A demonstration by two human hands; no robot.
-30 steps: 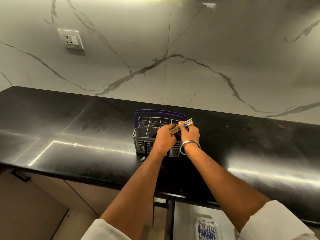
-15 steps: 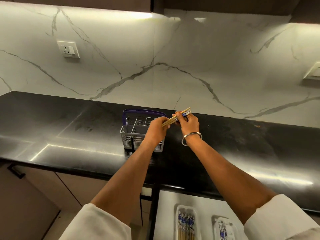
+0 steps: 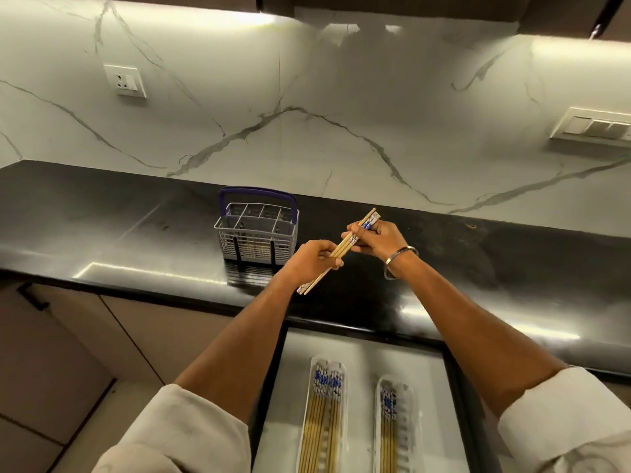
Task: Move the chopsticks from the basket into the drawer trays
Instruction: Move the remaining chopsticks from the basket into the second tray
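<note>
Both hands now hold the chopsticks clear to the right of the basket, no longer over it. Left hand fingers pinch their lower half; right hand fingers pinch the patterned tops. Two trays show more fully in the open drawer below.

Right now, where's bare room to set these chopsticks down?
Bare counter lies left of the basket, and also right of the right hand. In the drawer, the left tray is crowded; the right tray holds fewer. Both hands grip the chopsticks.
</note>
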